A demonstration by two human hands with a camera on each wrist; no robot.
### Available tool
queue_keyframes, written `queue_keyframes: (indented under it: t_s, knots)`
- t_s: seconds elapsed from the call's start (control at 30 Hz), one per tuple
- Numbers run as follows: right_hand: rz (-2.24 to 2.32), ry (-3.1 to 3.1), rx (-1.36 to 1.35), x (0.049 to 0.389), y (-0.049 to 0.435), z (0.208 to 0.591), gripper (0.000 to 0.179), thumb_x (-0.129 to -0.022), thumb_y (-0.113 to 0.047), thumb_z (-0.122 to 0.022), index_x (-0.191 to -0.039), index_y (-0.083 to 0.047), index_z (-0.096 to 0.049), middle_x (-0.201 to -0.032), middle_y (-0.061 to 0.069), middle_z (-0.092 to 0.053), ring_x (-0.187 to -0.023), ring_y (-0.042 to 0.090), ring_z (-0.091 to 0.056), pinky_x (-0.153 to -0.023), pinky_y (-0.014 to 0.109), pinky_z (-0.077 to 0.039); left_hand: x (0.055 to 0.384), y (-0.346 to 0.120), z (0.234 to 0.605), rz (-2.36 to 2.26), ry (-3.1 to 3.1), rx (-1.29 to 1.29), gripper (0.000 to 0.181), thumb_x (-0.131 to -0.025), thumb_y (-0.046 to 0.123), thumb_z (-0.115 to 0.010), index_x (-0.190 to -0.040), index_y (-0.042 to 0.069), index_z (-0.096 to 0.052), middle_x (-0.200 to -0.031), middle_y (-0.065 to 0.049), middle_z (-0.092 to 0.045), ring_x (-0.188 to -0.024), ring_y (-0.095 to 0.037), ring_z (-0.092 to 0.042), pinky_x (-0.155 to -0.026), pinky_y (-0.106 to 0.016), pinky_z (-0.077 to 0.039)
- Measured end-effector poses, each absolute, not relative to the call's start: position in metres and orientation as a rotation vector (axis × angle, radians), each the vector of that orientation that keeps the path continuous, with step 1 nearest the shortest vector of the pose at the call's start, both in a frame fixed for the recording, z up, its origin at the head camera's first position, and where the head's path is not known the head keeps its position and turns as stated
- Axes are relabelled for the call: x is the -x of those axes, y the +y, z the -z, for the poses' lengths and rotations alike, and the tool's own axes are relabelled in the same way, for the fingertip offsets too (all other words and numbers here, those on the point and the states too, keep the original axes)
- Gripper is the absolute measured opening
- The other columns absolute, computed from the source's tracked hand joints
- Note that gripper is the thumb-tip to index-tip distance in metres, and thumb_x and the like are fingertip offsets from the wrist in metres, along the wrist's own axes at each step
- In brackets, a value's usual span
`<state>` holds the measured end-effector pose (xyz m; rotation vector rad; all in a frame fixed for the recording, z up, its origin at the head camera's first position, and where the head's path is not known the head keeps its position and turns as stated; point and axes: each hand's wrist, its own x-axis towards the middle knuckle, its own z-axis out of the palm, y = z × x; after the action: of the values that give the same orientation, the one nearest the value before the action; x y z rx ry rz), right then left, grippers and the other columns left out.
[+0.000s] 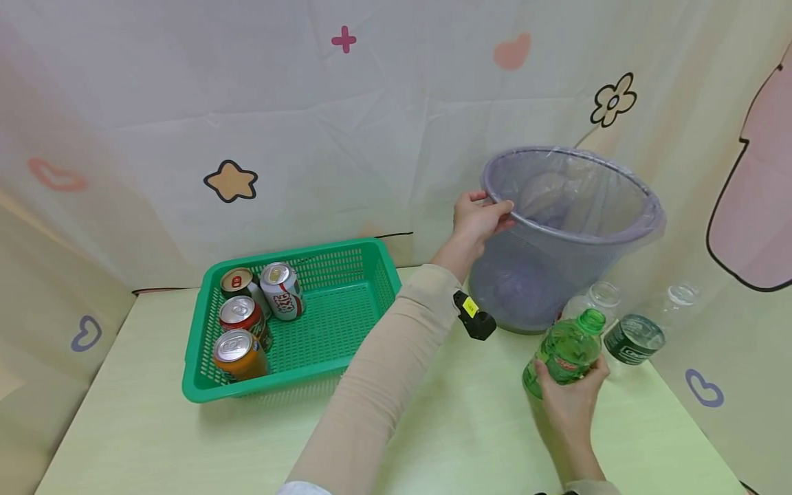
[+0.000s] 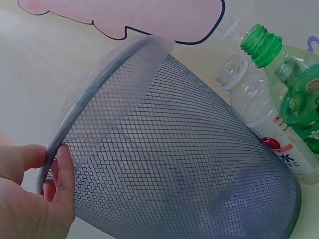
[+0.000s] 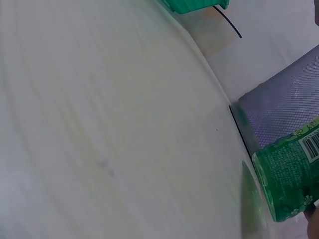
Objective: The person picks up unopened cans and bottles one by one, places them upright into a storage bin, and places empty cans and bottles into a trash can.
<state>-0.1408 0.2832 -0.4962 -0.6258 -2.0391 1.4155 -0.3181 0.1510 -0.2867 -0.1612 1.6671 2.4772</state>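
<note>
My left hand [image 1: 479, 221] pinches the rim of a mesh waste bin [image 1: 526, 275] lined with a thin clear bag; in the left wrist view the thumb and fingers [image 2: 64, 174] sit on either side of that rim. On the right, my right hand [image 1: 572, 399] grips a green plastic bottle [image 1: 566, 350] around its lower side, capless and tilted a little. The right wrist view shows the base part of the green bottle [image 3: 289, 174] in front of the bin, with a shadow beside it on the table.
Two clear plastic bottles, one with a white label [image 2: 284, 134] and one with a dark green label [image 1: 634, 339], stand beside the bin. A green basket [image 1: 334, 337] at left holds several drink cans, including an orange can [image 1: 241, 357]. A patterned curtain [image 1: 309, 158] hangs behind the table [image 1: 142, 440].
</note>
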Motion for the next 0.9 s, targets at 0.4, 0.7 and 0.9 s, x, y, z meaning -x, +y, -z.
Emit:
queue_keyframes:
  t_s: [0.4, 0.7, 0.9]
  knots:
    - [-1.394, -2.195, 0.527, 0.131, 0.292, 0.481, 0.090, -0.074, -0.012, -0.075, -0.140, -0.019, -0.013, -0.134, 0.019, -0.035, -0.121, 0.037, -0.038, -0.102, 0.053, -0.030, 0.319, 0.150, 0.288, -2.488, 1.645, 0.146, 0.038, -0.077, -0.004, -0.069, -0.106, 0.008, -0.048, -0.080, -0.006, -0.056, -0.063, -0.015, -0.061, -0.060, -0.026, -0.056]
    - [-1.374, -2.270, 0.480, 0.126, 0.297, 0.465, 0.091, -0.075, -0.011, -0.074, -0.141, -0.020, -0.012, -0.131, 0.018, -0.036, -0.120, 0.037, -0.038, -0.100, 0.056, -0.030, 0.318, 0.148, 0.288, -2.500, 1.619, 0.103, 0.036, -0.078, -0.004, -0.068, -0.104, 0.008, -0.046, -0.081, -0.006, -0.055, -0.061, -0.015, -0.060, -0.059, -0.026, -0.056]
    - [-1.360, -2.357, 0.392, 0.123, 0.300, 0.449, 0.093, -0.076, -0.012, -0.073, -0.143, -0.017, -0.009, -0.130, 0.019, -0.037, -0.118, 0.035, -0.040, -0.095, 0.052, -0.034, 0.317, 0.147, 0.287, -2.500, 1.616, 0.100, 0.036, -0.078, -0.004, -0.068, -0.105, 0.008, -0.046, -0.079, -0.006, -0.055, -0.060, -0.014, -0.060, -0.059, -0.026, -0.056]
